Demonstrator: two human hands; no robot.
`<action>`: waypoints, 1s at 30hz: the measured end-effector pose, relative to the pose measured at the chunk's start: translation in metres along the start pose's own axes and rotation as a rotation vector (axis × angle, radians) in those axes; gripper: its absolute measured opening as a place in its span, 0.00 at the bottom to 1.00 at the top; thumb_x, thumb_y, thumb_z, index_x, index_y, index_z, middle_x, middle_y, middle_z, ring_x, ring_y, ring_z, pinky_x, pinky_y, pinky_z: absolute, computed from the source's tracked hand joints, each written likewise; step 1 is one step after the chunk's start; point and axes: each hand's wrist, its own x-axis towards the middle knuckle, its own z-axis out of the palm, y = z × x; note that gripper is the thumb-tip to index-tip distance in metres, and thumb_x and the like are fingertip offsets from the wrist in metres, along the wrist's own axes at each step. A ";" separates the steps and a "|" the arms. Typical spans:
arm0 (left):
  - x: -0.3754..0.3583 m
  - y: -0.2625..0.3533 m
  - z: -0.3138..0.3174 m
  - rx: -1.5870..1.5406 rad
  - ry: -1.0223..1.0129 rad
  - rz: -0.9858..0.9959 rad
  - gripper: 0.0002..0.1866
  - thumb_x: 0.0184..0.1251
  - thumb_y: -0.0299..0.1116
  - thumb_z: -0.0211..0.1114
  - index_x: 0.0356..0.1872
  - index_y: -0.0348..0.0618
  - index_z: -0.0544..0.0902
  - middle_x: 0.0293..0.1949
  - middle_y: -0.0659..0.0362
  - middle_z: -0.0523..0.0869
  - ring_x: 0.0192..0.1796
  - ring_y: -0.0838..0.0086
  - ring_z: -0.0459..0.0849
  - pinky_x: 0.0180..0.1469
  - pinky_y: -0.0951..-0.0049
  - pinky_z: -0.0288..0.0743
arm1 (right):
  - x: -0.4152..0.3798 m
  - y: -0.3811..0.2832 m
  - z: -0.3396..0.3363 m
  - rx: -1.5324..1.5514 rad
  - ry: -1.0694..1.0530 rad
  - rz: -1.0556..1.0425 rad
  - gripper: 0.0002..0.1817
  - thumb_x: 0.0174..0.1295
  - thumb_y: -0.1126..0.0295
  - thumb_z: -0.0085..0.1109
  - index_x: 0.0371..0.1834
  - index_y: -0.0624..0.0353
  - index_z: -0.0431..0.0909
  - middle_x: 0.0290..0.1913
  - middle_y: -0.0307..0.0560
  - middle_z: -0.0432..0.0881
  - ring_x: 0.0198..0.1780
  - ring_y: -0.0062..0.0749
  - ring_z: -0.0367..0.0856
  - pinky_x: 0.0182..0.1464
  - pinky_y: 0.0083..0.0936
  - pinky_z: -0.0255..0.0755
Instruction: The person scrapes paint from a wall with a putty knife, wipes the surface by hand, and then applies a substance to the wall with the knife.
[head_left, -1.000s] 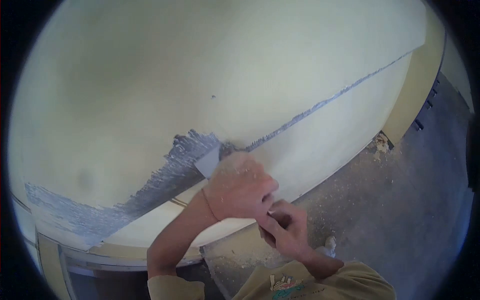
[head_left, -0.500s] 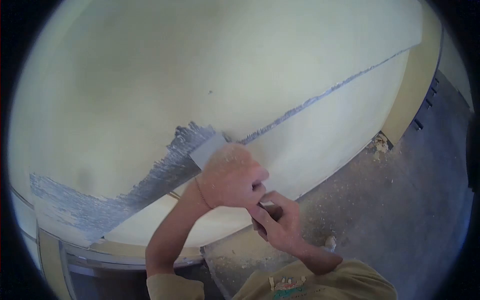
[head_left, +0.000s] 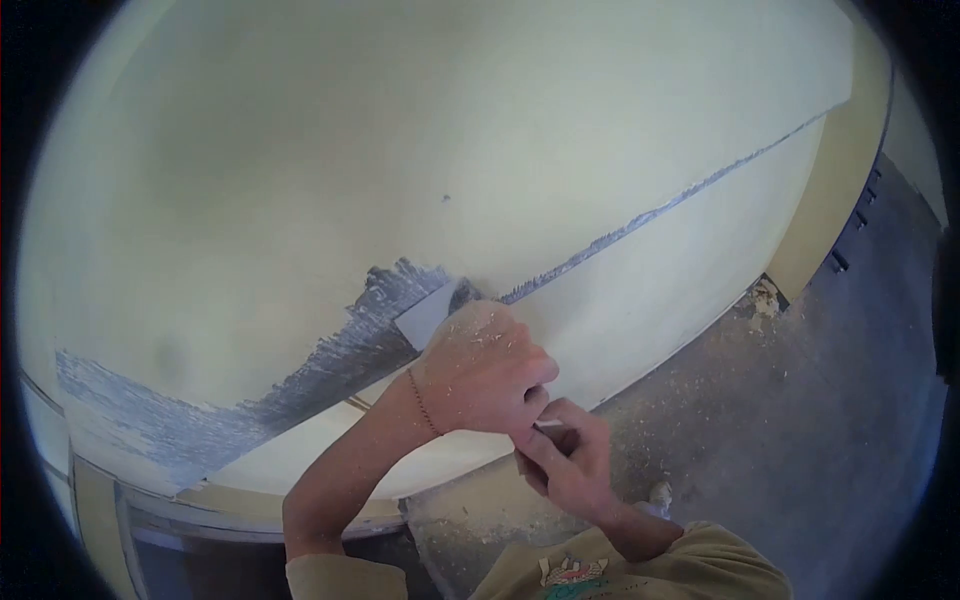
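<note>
A scraper (head_left: 424, 318) with a flat, wide blade lies against the pale painted panel (head_left: 600, 130), at the edge of a bare grey patch (head_left: 385, 300). My left hand (head_left: 485, 370), with a thin bracelet at its wrist and pale flakes on its back, is closed round the scraper behind the blade. Lower down, my right hand (head_left: 572, 462) is closed on the handle end of the same tool. Most of the handle is hidden by my fingers.
A thin grey scraped line runs to the upper right along the panel's edge (head_left: 680, 203). Pale flakes dot the concrete floor (head_left: 720, 430). Dark pegs (head_left: 839, 262) stick out at the far right. A dark recess (head_left: 250, 570) is at lower left.
The view has shifted slightly. The blade sits a little lower relative to the panel, and more dark bare surface shows just right of it. Both hands keep their grip.
</note>
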 end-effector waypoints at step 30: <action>0.006 0.004 0.003 -0.025 0.047 -0.051 0.10 0.35 0.33 0.62 0.08 0.43 0.72 0.09 0.51 0.69 0.17 0.52 0.71 0.23 0.58 0.67 | 0.000 0.003 -0.003 -0.062 0.015 -0.093 0.07 0.69 0.70 0.56 0.37 0.62 0.73 0.17 0.42 0.75 0.13 0.15 0.66 0.13 0.17 0.54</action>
